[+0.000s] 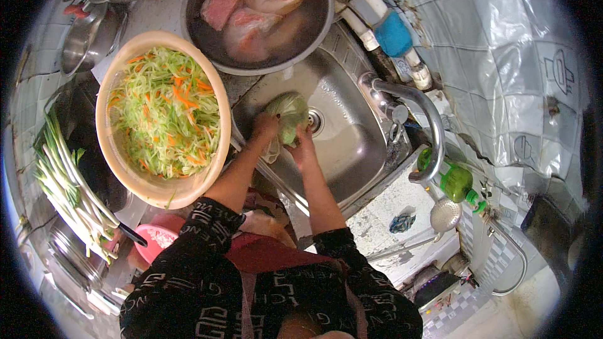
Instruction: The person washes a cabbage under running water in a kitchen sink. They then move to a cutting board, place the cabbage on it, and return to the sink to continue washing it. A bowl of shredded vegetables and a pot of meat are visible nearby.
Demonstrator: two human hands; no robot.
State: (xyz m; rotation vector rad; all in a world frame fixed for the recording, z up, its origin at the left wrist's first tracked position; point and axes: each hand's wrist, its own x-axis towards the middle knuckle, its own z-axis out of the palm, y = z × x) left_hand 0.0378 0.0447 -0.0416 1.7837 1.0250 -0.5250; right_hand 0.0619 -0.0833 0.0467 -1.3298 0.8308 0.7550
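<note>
Over the steel sink (pixel 352 157), near its drain, I hold a pale green, rounded cabbage (pixel 287 112). My left hand (pixel 266 127) closes on its left side, partly tucked behind the leaves. From the right and below, my right hand (pixel 303 144) grips it with bent fingers. A whitish, limp piece dangles under the cabbage between my wrists; what it is I cannot make out. Just left of my left forearm stands a peach colander (pixel 226 144) heaped with shredded green vegetable and carrot (pixel 169 110).
A big metal basin (pixel 188 31) with raw meat (pixel 267 0) in water sits behind the sink. The curved faucet (pixel 433 113) arches at right, near a green bottle (pixel 457 183) and a skimmer (pixel 445 215). Spring onions (pixel 75 188) and a pink bowl (pixel 146 248) lie left.
</note>
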